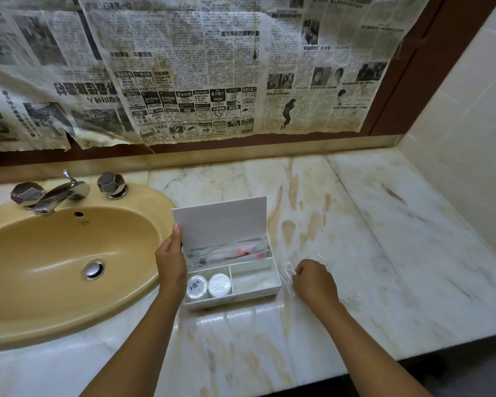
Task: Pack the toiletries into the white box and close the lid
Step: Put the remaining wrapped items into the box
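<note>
I see the white box [258, 290] on the marble table [384, 239], sitting between my two hands, its lid [219, 222] standing upright at the back. My left hand [171, 263] rests against the box's left side, fingers fairly straight, with the thumb up along the lid's left edge. Just right of that hand, in the front-left compartment, lie two round white containers [208, 285]; the long rear compartment holds wrapped toiletries [229, 252]. My right hand [312, 280], just beside the box's right wall, has its fingers curled on a clear plastic wrapper [287, 275] lying on the table. Left of my left hand lies the tan sink [69, 319].
</note>
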Demonstrator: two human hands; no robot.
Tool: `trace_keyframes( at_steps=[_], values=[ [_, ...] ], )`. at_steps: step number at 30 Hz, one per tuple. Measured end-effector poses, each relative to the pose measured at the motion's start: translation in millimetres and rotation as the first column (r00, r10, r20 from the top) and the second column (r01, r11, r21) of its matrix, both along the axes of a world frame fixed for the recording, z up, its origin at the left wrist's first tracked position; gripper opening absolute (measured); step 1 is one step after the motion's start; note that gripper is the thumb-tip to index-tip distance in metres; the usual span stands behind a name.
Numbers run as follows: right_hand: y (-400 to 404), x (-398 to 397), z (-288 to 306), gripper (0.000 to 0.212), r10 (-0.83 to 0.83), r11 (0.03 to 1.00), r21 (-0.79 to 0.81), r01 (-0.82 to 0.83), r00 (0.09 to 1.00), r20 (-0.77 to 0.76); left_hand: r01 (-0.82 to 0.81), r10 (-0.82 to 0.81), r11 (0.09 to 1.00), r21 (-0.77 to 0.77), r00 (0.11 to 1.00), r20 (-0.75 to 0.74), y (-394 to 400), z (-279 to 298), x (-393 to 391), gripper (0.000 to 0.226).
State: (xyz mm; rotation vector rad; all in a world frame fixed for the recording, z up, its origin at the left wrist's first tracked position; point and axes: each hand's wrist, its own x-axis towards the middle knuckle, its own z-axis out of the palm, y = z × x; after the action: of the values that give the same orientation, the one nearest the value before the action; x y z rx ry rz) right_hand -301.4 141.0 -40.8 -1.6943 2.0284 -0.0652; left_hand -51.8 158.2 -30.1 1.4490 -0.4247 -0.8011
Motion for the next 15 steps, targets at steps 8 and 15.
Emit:
trace_keyframes(
  at_steps=[8,15],
  values=[
    [-3,-3,4,0.016,-0.062,0.997,-0.047,0.063,0.998,0.030,0.006,-0.006,1.000,0.001,1.000,-0.005,1,-2,1,0.038],
    [-3,10,43,0.014,0.085,0.942,-0.335,0.010,0.960,0.267,0.006,-0.006,1.000,0.002,1.000,-0.023,0,-4,3,0.036]
  ],
)
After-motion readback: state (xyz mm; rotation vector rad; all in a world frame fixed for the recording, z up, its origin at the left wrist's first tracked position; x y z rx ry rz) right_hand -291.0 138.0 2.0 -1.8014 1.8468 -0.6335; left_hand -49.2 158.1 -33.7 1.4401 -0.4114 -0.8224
